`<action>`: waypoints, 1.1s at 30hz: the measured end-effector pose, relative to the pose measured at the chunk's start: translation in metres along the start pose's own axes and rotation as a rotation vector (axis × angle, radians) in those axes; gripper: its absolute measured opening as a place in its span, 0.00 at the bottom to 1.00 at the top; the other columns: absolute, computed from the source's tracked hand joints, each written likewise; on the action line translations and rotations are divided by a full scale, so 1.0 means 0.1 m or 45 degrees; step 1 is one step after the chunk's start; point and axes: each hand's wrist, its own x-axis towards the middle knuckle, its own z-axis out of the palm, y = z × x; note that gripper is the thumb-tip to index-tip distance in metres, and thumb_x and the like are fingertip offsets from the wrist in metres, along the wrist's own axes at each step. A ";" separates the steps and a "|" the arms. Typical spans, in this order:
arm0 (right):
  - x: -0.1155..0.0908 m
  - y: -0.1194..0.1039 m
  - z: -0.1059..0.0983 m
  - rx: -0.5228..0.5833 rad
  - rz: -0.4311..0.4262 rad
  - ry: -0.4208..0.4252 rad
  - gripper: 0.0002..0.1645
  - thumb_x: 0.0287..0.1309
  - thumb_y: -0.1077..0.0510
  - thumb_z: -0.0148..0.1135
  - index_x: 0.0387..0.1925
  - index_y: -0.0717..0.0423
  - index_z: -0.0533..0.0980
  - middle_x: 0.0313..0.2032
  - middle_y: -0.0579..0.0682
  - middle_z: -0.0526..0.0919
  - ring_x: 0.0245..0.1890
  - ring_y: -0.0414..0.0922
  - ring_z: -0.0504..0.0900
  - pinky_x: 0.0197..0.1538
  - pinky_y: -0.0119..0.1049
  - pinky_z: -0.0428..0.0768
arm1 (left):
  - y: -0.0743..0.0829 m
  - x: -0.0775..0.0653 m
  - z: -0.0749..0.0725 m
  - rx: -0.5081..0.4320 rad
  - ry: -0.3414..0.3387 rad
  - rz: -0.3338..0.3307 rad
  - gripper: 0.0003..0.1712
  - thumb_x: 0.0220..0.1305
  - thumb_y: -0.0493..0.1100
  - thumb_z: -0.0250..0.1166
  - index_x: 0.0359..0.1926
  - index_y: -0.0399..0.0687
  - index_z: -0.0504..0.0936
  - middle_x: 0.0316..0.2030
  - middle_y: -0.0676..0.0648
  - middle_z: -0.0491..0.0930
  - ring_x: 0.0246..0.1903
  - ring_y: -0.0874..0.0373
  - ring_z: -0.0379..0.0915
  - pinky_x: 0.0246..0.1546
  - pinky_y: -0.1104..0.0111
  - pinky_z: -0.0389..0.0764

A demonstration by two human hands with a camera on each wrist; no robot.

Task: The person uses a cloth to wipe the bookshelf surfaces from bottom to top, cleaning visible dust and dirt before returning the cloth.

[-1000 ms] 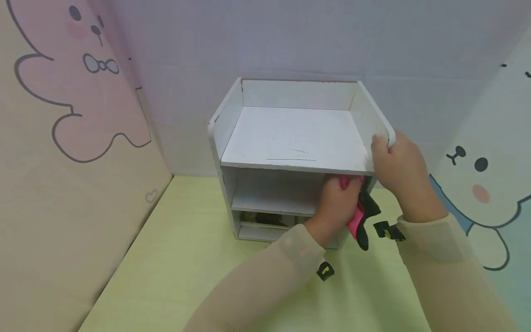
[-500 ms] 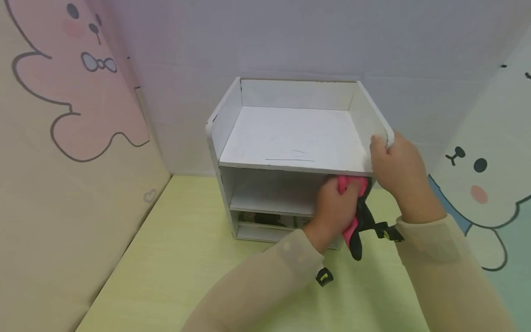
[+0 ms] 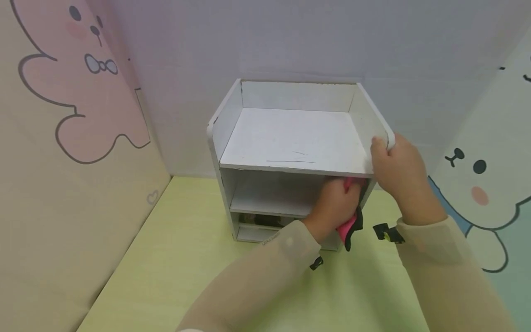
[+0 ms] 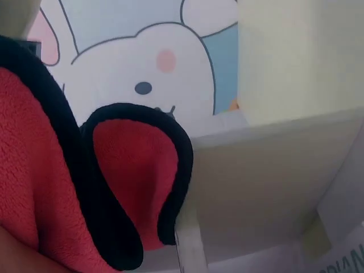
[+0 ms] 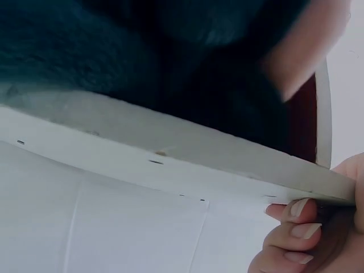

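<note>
The left hand [image 3: 337,203] is reaching into the right end of the middle compartment [image 3: 265,200], fingers gripping a bunched pink-and-black cloth [image 3: 347,227]. What's different from half a second ago: the loose tail hangs a bit higher and further left, and less of the pink shows just under the top board [image 3: 290,138]. Looks like the cloth is being worked around the inside of the right side panel [image 3: 367,124], though the hand hides exactly where it touches. Just right of that, the right hand [image 3: 400,170] hasn't really budged; it's wrapped round the near end of that same panel, probably keeping the white shelf unit [image 3: 298,97] steady.

Rest of the scene, left to right: a pink cartoon animal [image 3: 95,106] on the left wall [image 3: 41,230], then the pale yellow table [image 3: 182,230] under the unit. There's some dark thing [image 3: 271,220] in the low slot [image 3: 250,234], too shadowy to make out. The left sleeve [image 3: 257,276] blocks part of that slot, and the top board roofs over the hand, so it's probably cramped in there. Far right, past the right sleeve [image 3: 448,272], there's a white cartoon animal [image 3: 464,193] on the wall.
</note>
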 end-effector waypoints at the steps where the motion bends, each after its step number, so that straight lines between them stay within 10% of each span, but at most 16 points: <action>1: 0.00 0.00 0.00 0.001 0.002 -0.001 0.43 0.77 0.38 0.31 0.64 0.74 0.66 0.55 0.75 0.74 0.45 0.65 0.73 0.45 0.62 0.73 | 0.00 0.03 -0.01 0.026 -0.002 -0.050 0.11 0.77 0.46 0.53 0.52 0.48 0.75 0.32 0.52 0.72 0.28 0.61 0.71 0.29 0.72 0.74; 10: 0.00 0.01 0.03 0.009 -0.013 0.018 0.42 0.76 0.39 0.32 0.62 0.75 0.67 0.53 0.75 0.75 0.44 0.65 0.72 0.45 0.63 0.72 | 0.00 0.28 -0.07 0.323 -0.157 -0.237 0.21 0.81 0.53 0.46 0.64 0.53 0.76 0.38 0.52 0.73 0.22 0.60 0.70 0.26 0.70 0.74; 14: 0.01 0.04 0.03 0.003 -0.010 0.008 0.42 0.76 0.38 0.31 0.62 0.74 0.67 0.52 0.74 0.75 0.43 0.64 0.73 0.42 0.61 0.73 | -0.02 0.19 -0.04 0.362 -0.140 -0.255 0.14 0.79 0.50 0.50 0.51 0.52 0.79 0.34 0.52 0.74 0.26 0.60 0.71 0.28 0.70 0.73; 21: 0.02 0.06 0.02 0.007 0.010 0.020 0.43 0.76 0.38 0.31 0.62 0.74 0.67 0.52 0.74 0.75 0.43 0.64 0.73 0.41 0.60 0.74 | -0.01 -0.01 0.06 0.583 -0.153 -0.144 0.18 0.76 0.47 0.53 0.25 0.50 0.70 0.18 0.53 0.69 0.15 0.61 0.66 0.15 0.70 0.69; 33: 0.02 0.03 0.02 0.027 0.006 0.015 0.43 0.76 0.38 0.32 0.63 0.74 0.66 0.54 0.74 0.75 0.44 0.65 0.73 0.43 0.62 0.73 | -0.07 -0.20 0.09 1.382 -0.293 0.050 0.07 0.72 0.47 0.61 0.42 0.49 0.79 0.38 0.52 0.72 0.23 0.64 0.69 0.15 0.73 0.70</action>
